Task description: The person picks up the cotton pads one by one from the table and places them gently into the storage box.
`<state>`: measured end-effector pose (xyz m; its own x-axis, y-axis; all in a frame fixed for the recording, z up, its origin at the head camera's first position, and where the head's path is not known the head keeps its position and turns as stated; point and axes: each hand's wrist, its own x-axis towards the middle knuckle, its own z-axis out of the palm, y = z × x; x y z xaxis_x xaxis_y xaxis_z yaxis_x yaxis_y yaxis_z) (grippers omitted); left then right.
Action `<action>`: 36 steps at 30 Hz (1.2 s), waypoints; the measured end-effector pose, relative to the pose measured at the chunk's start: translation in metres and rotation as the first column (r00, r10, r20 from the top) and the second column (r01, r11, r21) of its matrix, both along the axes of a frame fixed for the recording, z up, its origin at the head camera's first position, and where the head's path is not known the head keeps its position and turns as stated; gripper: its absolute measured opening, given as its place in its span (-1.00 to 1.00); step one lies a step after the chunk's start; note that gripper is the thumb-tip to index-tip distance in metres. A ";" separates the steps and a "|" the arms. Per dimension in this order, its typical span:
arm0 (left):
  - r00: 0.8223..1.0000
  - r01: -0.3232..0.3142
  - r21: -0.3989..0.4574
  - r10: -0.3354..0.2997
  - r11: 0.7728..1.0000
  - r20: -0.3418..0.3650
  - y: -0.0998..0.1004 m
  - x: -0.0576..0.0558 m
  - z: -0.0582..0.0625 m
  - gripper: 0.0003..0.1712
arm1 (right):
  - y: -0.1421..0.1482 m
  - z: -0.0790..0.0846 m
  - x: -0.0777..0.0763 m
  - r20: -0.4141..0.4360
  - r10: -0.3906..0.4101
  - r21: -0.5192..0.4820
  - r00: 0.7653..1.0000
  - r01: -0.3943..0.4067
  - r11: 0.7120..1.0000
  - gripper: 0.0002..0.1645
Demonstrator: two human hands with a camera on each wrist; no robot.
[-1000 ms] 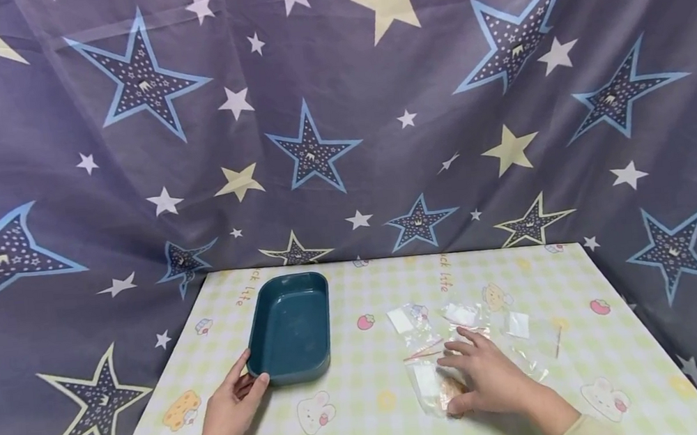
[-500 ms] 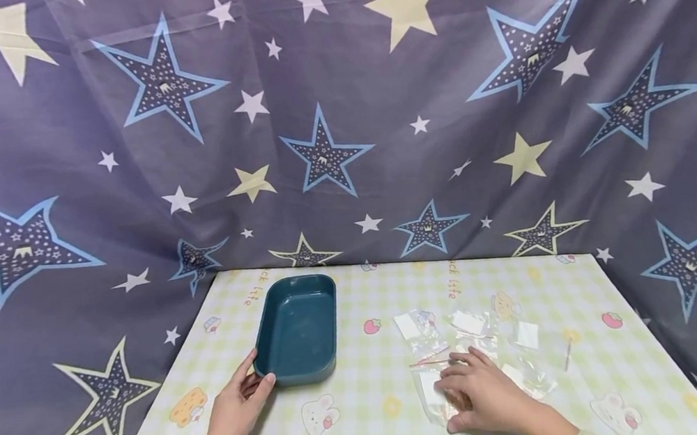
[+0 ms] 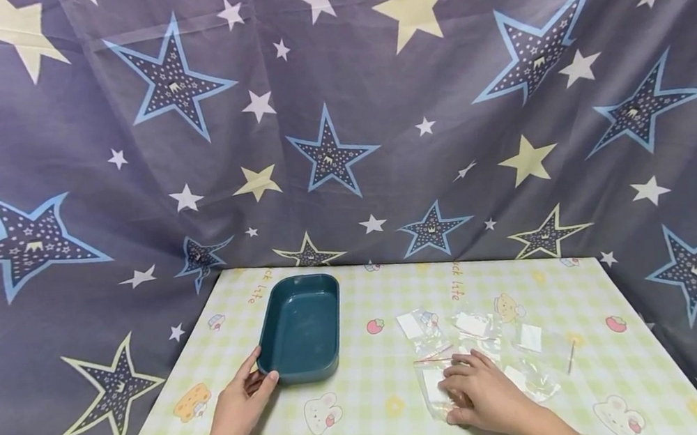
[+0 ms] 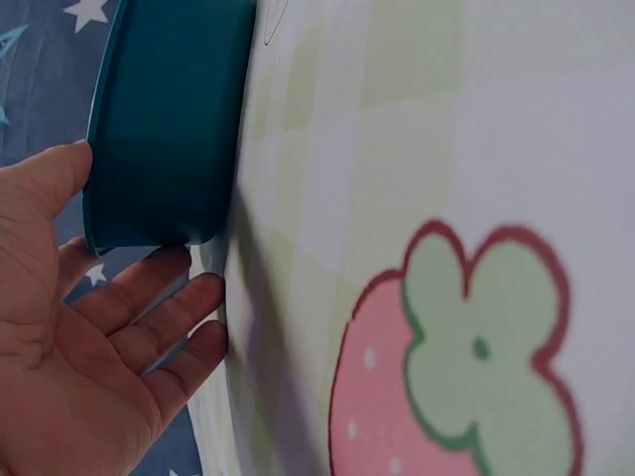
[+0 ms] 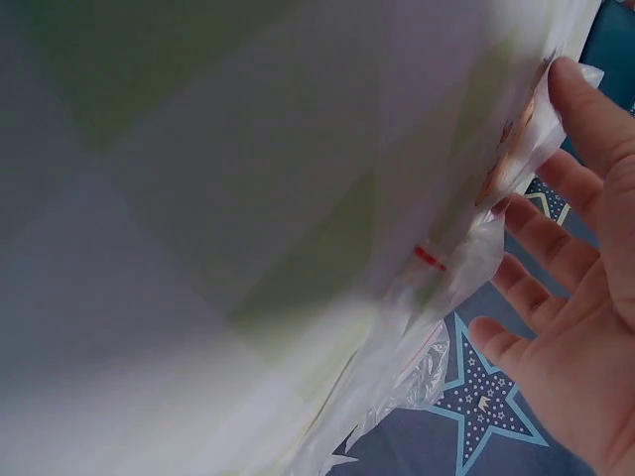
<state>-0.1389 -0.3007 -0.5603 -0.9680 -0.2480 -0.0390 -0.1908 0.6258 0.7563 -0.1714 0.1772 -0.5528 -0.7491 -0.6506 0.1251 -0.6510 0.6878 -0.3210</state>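
A dark teal rectangular dish (image 3: 301, 334) stands on the table at left of centre in the head view. At its near left corner my left hand (image 3: 238, 404) grips the rim between thumb and forefinger; the other fingers hang loosely below, as the left wrist view shows. On the right, my right hand (image 3: 486, 392) rests with spread, slightly bent fingers over a clear zip bag (image 3: 433, 386) with a white label. Something brownish in that bag is mostly hidden by the hand. In the right wrist view the thumb and fingertips touch the plastic bag (image 5: 531, 139), apart from each other.
Beyond the right hand lie other clear bags with white labels, among them one bag (image 3: 424, 329) at the back left and another bag (image 3: 477, 327) beside it. A thin stick-like item (image 3: 570, 357) lies further right. A star-patterned curtain (image 3: 338, 106) hangs behind the checked table (image 3: 367, 412).
The head view has shifted slightly, so everything appears further right. My right hand's fingers have drawn a little closer together over the bag. The left hand stays on the dish corner.
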 end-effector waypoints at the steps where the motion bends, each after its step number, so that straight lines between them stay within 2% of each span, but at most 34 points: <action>1: 1.000 0.001 -0.002 -0.001 1.000 0.001 0.000 0.000 0.000 -0.04 | 0.000 0.000 0.000 -0.003 -0.004 -0.002 1.000 0.004 1.000 -0.35; 8: 1.000 0.001 -0.004 -0.001 1.000 0.009 -0.001 -0.001 -0.001 -0.02 | -0.004 0.000 0.001 -0.028 -0.019 -0.008 0.999 0.019 1.000 -0.43; 17: 1.000 -0.008 0.036 0.008 0.999 -0.003 -0.001 0.001 0.000 -0.03 | -0.011 0.003 0.001 -0.071 -0.046 -0.009 0.996 0.046 0.999 -0.66; 21: 1.000 -0.014 0.070 0.013 0.997 0.004 -0.002 0.001 0.000 -0.03 | -0.011 0.002 0.001 -0.062 -0.063 -0.026 0.996 0.062 0.998 -0.66; 36: 0.999 0.000 0.088 -0.004 0.996 0.048 0.002 -0.003 0.003 0.02 | -0.006 0.002 0.000 -0.053 -0.069 -0.045 0.996 0.066 0.997 -0.66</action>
<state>-0.1424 -0.2987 -0.5577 -0.9650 -0.2394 -0.1070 -0.2269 0.5579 0.7983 -0.1712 0.1710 -0.5511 -0.7825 -0.5917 0.1938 -0.6208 0.7172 -0.3167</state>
